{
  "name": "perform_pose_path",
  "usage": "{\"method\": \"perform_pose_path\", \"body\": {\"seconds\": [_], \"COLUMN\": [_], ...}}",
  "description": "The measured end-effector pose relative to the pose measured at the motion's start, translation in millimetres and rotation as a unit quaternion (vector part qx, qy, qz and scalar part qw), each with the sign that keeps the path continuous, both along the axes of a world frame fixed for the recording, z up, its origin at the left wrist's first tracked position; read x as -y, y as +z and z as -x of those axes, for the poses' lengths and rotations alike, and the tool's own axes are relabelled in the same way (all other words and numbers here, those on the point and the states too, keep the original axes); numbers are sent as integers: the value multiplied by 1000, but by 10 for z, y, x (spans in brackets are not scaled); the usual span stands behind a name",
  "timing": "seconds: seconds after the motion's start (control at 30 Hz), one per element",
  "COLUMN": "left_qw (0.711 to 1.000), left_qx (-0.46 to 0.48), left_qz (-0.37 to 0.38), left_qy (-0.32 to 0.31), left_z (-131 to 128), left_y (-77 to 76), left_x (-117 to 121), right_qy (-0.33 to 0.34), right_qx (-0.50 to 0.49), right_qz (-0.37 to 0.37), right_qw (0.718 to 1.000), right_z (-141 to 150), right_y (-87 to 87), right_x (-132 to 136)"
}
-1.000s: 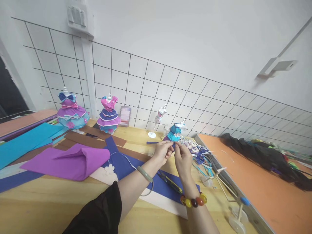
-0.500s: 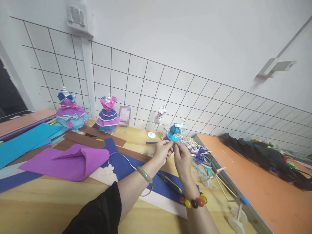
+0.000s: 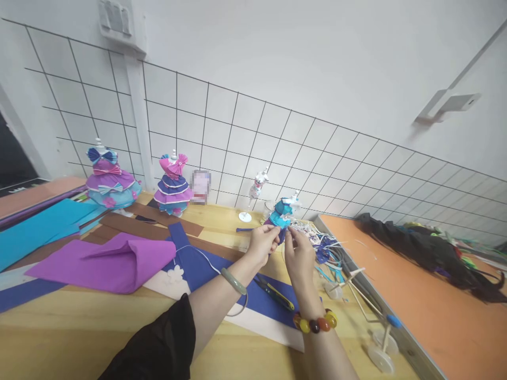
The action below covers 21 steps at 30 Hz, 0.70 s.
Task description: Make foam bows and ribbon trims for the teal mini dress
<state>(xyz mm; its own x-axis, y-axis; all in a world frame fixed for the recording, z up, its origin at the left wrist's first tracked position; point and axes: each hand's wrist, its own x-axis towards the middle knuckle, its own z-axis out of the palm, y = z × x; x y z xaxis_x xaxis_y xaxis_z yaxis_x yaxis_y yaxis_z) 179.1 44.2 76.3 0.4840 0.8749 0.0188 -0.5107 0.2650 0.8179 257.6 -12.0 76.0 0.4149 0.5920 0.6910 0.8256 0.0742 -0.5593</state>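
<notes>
My left hand [image 3: 263,245] is closed in a pinch, thumb against fingertips, on a small dark blue piece [image 3: 282,235]. My right hand [image 3: 299,257] pinches the same piece from the other side; its exact shape is hard to make out. Just behind my fingertips stands a mini dress form in a teal ruffled dress [image 3: 282,212]. Under my forearms lie a navy blue sheet [image 3: 214,269], a pale pink sheet [image 3: 269,328] and a yellow-and-black utility knife [image 3: 277,295]. A white cord [image 3: 206,258] runs over the navy sheet near my left wrist.
Dressed mini forms [image 3: 173,190] and a bare patterned form [image 3: 258,186] stand along the wire grid. A purple sheet [image 3: 103,264] lies left. Strip scraps [image 3: 327,248] and a stick-and-wheel model [image 3: 382,338] lie right, beside an orange board [image 3: 420,295] with a raised edge.
My fingertips have moved slightly apart, and more of the dark blue piece shows between them. The view has shifted a little; the things on the table stay in place.
</notes>
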Motion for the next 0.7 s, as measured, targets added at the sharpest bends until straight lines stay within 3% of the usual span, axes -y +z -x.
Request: {"method": "perform_pose_path", "body": {"seconds": [0.2,0.5,0.7], "left_qw": [1000,1000,999], "left_qx": [6,11,27], "left_qz": [1,3,5], "left_qy": [-7,-4,-16], "left_z": [12,9,1], "left_y": [14,-5,-33], "left_x": [5,1,3], "right_qy": [105,149,226], "right_qx": [-255,-361,-502], "right_qz": [-33,-28,-1], "right_qw": [960,920,835], "right_z": [4,39,93], "right_y": [-7,-26,55], "right_x": [-110,-177,-127]}}
